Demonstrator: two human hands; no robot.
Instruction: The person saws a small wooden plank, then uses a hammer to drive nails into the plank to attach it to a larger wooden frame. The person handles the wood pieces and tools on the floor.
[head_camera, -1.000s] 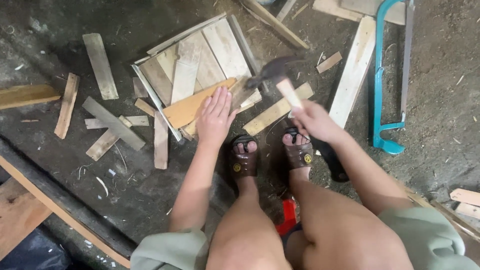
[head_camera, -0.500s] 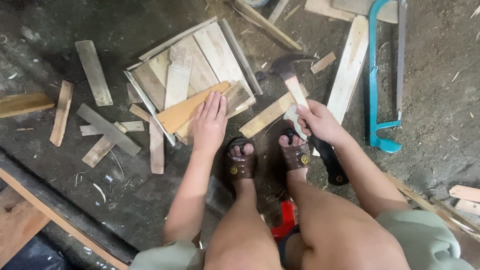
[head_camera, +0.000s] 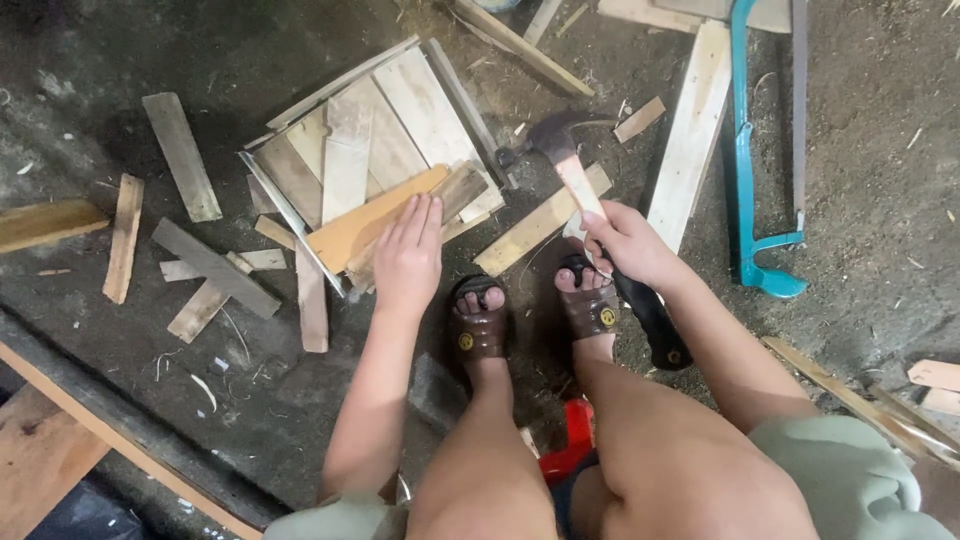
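The strip under my left hand (head_camera: 408, 262) is orange-tan (head_camera: 365, 226), warmer than the pale, greyish slats of the panel (head_camera: 385, 130) beneath it. My hammer (head_camera: 565, 150) has a dark steel head and a light, bare wooden handle. My sandals (head_camera: 478, 322) are glossy dark brown, each with a small yellow round mark. The saw frame (head_camera: 742, 170) is bright teal. The floor (head_camera: 880, 200) is dark grey, my shorts (head_camera: 850, 480) are muted sage green
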